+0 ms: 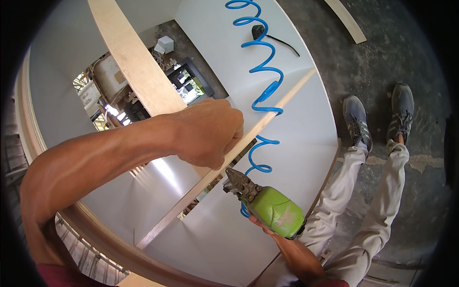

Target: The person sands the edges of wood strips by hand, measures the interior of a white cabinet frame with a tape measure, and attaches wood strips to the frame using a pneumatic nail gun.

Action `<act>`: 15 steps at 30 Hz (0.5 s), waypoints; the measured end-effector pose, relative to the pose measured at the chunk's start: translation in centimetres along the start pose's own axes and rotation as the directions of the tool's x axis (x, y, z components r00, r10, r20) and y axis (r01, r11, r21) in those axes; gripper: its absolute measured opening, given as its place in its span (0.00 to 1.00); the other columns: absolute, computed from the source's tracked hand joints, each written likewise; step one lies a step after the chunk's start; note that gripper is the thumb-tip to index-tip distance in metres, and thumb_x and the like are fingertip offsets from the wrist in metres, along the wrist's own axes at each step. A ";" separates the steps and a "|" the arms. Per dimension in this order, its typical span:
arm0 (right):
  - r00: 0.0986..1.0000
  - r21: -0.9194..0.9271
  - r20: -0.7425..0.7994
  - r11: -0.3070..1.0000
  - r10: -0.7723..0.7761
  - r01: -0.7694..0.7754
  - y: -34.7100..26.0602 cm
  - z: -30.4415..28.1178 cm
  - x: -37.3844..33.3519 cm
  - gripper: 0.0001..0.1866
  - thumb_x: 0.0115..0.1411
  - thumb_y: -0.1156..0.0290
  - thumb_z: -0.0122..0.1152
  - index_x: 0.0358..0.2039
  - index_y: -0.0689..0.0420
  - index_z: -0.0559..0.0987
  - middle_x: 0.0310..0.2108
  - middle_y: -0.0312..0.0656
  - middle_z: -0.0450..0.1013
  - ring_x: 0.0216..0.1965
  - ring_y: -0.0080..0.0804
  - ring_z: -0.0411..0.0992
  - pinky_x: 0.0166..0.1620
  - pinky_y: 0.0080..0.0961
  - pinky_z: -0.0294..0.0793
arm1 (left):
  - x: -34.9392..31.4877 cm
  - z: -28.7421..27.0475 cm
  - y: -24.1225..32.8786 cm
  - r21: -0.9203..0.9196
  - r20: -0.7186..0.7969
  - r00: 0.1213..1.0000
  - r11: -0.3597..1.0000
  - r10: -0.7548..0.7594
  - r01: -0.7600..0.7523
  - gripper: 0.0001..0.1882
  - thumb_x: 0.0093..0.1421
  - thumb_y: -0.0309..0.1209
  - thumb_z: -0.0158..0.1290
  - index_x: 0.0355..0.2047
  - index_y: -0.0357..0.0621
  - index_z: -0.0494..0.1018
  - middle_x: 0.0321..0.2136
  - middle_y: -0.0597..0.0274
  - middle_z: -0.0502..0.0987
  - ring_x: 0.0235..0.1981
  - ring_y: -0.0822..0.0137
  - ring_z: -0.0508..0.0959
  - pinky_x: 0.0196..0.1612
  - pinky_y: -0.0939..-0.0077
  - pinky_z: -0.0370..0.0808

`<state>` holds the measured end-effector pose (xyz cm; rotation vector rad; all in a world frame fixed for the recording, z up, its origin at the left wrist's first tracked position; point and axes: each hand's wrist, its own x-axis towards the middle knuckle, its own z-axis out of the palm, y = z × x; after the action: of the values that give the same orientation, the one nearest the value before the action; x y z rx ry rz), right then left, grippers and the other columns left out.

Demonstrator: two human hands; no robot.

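Note:
My left hand (210, 131) is closed over a long narrow wooden strip (291, 95), its fingers curled at the edge; the fingertips are partly hidden. A wider pale board (138, 57) runs from the far left to beneath my left wrist. In my right hand (260, 225) I hold a green nail gun (278, 210), whose body covers most of my fingers. Its dark metal nose (236, 178) points at the strip, just below my left hand. Whether the nose touches the wood, I cannot tell. A blue coiled air hose (263, 67) hangs across the strip's far side.
White panels (291, 153) form a large frame around the strip, with openings showing the floor. A curved wooden edge (110, 239) borders the near left. Legs in light trousers (334, 191) and grey shoes (356, 119) stand at right on dark concrete. A black object with a cable (258, 32) lies far off.

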<state>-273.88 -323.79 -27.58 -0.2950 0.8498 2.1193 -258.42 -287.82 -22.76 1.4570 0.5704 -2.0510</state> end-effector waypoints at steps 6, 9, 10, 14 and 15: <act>0.991 0.140 0.081 0.986 -0.103 0.091 0.2 -0.6 0.4 0.34 0.66 0.46 0.53 0.68 0.49 0.63 0.67 0.47 0.59 0.67 0.55 0.57 0.60 0.60 0.67 | 0.5 0.0 -0.7 0.113 -0.079 0.983 0.981 0.166 -0.156 0.07 0.34 0.23 0.64 0.17 0.36 0.78 0.17 0.47 0.78 0.26 0.49 0.82 0.30 0.60 0.76; 0.985 0.203 0.107 0.973 -0.133 0.109 -0.2 -1.2 0.4 0.34 0.65 0.47 0.54 0.67 0.49 0.64 0.66 0.46 0.61 0.66 0.54 0.59 0.60 0.60 0.67 | 0.8 -0.4 -0.4 0.070 -0.077 0.992 0.993 0.102 -0.097 0.09 0.33 0.20 0.64 0.13 0.40 0.74 0.17 0.51 0.78 0.24 0.53 0.81 0.29 0.64 0.74; 0.982 0.225 0.119 0.968 -0.144 0.115 -0.2 -1.3 0.7 0.34 0.65 0.47 0.54 0.67 0.49 0.64 0.65 0.46 0.61 0.65 0.54 0.59 0.60 0.59 0.67 | 0.6 -0.5 -0.4 0.067 -0.093 0.991 0.994 0.096 -0.090 0.09 0.32 0.20 0.64 0.13 0.40 0.74 0.17 0.51 0.78 0.24 0.54 0.81 0.28 0.64 0.74; 0.981 0.255 0.154 0.964 -0.122 0.079 -0.1 -1.9 0.0 0.34 0.64 0.48 0.56 0.66 0.50 0.65 0.64 0.45 0.63 0.64 0.52 0.62 0.60 0.59 0.68 | 1.0 0.3 -0.5 0.019 -0.043 0.999 0.999 0.030 -0.029 0.08 0.32 0.20 0.63 0.13 0.40 0.74 0.17 0.52 0.78 0.22 0.55 0.81 0.27 0.64 0.74; 0.979 0.261 0.157 0.961 -0.131 0.087 -0.1 -2.1 0.1 0.33 0.64 0.48 0.57 0.66 0.50 0.66 0.64 0.45 0.64 0.64 0.52 0.62 0.60 0.59 0.68 | 1.2 0.1 -0.4 0.026 0.000 1.000 1.000 0.010 -0.010 0.07 0.32 0.20 0.63 0.13 0.40 0.75 0.17 0.52 0.78 0.22 0.55 0.81 0.27 0.64 0.74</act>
<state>-274.07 -325.05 -29.20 -0.0230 0.9652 1.8780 -259.06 -287.85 -23.85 1.4722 0.5368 -2.0578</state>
